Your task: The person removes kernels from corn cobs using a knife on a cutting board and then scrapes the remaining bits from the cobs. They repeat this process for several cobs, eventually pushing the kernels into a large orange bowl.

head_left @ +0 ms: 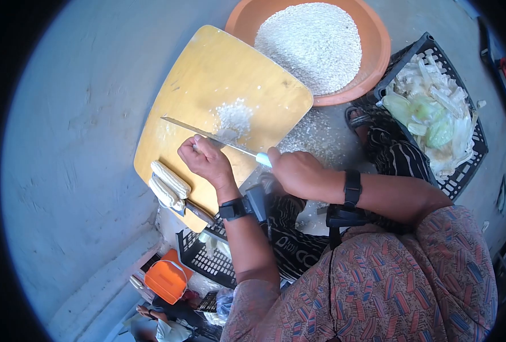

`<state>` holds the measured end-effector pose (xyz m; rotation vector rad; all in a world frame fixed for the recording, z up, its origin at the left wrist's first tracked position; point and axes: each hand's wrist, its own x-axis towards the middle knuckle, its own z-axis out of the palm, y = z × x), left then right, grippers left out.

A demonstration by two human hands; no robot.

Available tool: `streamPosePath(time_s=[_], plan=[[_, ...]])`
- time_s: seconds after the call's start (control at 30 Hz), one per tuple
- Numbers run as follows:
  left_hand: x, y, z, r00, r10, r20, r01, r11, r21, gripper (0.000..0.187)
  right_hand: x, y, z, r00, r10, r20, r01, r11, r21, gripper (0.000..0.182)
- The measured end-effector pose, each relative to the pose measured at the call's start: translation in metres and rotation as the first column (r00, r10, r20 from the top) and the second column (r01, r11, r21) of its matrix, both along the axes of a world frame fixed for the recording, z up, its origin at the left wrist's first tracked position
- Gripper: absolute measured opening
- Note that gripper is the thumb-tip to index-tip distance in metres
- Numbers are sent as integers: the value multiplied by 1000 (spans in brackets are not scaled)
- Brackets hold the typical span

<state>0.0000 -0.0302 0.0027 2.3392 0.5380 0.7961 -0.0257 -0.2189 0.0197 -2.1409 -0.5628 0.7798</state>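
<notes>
My right hand (296,171) grips the light blue handle of a long knife (210,135), whose blade reaches left across the yellow board (190,68). Just below the blade, my left hand (206,159) is closed, with the fingers curled in; whatever it may hold is hidden. Loose white corn kernels (234,118) lie heaped on the board beyond the blade. Two pale corn cobs (171,179) rest side by side near the board's left edge. Beside them lies a second knife (199,212) with a dark handle.
A large orange basin (378,43) of white kernels stands behind the board. At right, a black crate (474,128) holds husks; another crate (193,251) sits below the board. Kernels scatter the floor. Lower left are an orange bucket (167,280) and another person (176,328).
</notes>
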Motion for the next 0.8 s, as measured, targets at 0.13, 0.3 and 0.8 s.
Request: streamPosePath(time_s=[0.13, 0.3, 0.8], plan=[[-1, 5, -2, 1000, 12, -13, -12, 999, 39, 17, 1, 6, -6, 999, 4, 36, -4, 1000, 8, 22], [-3, -5, 0, 998, -65, -11, 65, 993, 101, 16, 8, 15, -12, 990, -2, 141, -1, 1000, 20, 20], [-6, -7, 1, 997, -80, 12, 76, 975, 208, 18, -8, 2, -15, 984, -16, 178, 25, 999, -46, 13]])
